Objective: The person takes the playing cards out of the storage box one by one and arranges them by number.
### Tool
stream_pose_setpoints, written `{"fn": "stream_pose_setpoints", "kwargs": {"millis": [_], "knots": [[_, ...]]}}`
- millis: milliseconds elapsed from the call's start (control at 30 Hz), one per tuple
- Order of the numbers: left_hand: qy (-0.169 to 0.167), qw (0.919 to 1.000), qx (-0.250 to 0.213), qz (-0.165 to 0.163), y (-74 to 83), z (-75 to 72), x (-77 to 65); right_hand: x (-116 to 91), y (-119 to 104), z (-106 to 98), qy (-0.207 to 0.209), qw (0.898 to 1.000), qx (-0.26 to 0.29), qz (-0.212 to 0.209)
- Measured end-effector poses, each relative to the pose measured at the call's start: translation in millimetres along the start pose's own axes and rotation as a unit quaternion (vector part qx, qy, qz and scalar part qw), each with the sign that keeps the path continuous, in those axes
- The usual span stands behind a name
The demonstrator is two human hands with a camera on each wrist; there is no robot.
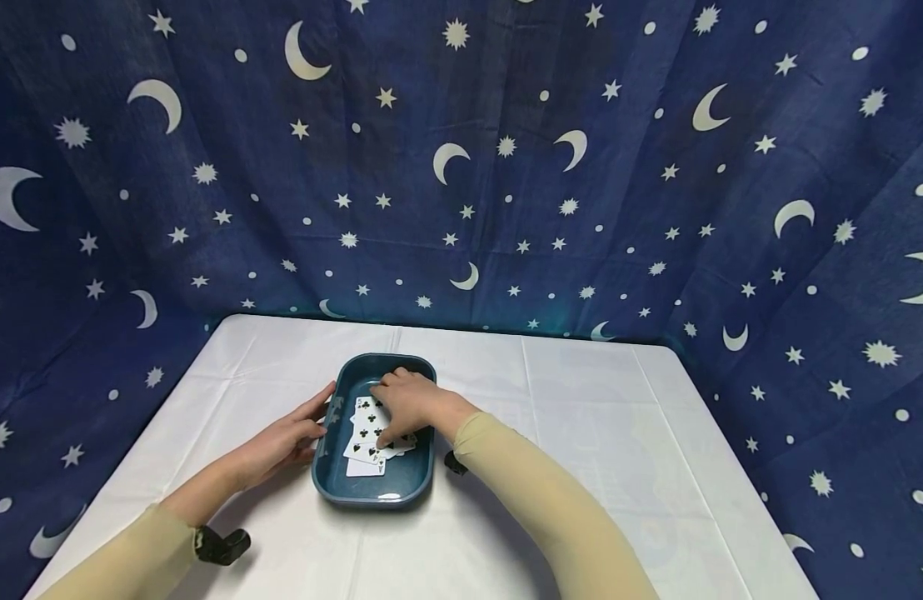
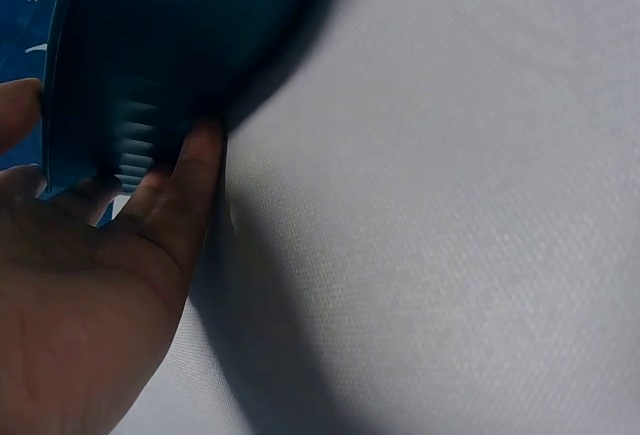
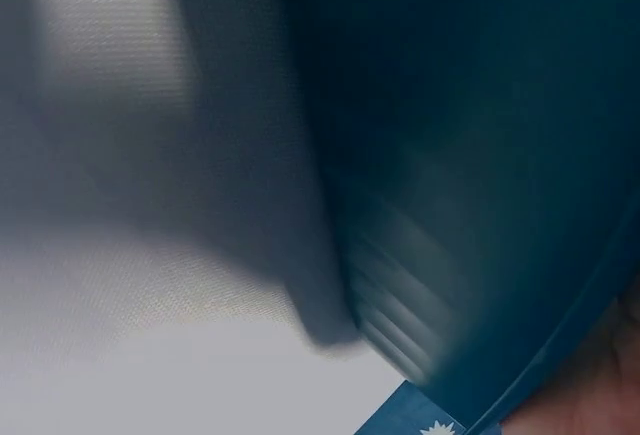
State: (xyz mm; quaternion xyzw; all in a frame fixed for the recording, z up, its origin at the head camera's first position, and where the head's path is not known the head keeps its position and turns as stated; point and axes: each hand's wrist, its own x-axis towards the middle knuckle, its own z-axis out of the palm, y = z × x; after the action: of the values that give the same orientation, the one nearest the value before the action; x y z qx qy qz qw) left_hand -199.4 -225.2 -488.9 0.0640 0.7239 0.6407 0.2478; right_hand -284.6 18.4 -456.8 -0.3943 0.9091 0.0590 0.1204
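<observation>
A dark teal tray (image 1: 373, 492) with rounded corners sits on the white-covered table. Several overlapping playing cards (image 1: 366, 432) lie face up inside it, with clubs and spades showing. My left hand (image 1: 277, 442) rests against the tray's left side. In the left wrist view, its outstretched fingers (image 2: 180, 195) touch the tray's outer wall (image 2: 170, 45). Reaching in over the right rim, my right hand (image 1: 414, 402) spreads its thumb and fingers over the cards and covers part of them. The right wrist view shows mostly the outer wall (image 3: 450, 155), with a bit of hand beyond the rim.
The white tablecloth (image 1: 581, 417) spreads around the tray. A dark blue curtain (image 1: 491, 208) with moons and stars hangs behind the table and along both sides. Dark wrist-worn devices sit by the left cuff (image 1: 222, 546) and the right cuff (image 1: 456, 463).
</observation>
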Motion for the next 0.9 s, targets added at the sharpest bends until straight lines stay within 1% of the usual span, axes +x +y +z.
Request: {"fn": "stream_pose_setpoints", "kwargs": {"millis": [167, 533, 733, 900], "knots": [[-0.004, 1.0000, -0.005, 0.002, -1.4, 0.8, 0.5, 0.9, 0.1, 1.2, -0.004, 1.000, -0.007, 0.002], [0.006, 1.0000, 0.003, -0.003, 0.6, 1.5, 1.4, 0.7, 2.8, 2.2, -0.001, 1.000, -0.014, -0.006], [0.003, 1.0000, 0.008, -0.002, 1.1, 1.5, 2.4, -0.6, 6.0, 1.9, 0.009, 1.000, -0.001, -0.017], [0.010, 0.9999, 0.003, -0.005, 0.1, 0.4, 2.6, -8.4, 9.1, -6.2, 0.023, 0.999, 0.016, -0.028]]}}
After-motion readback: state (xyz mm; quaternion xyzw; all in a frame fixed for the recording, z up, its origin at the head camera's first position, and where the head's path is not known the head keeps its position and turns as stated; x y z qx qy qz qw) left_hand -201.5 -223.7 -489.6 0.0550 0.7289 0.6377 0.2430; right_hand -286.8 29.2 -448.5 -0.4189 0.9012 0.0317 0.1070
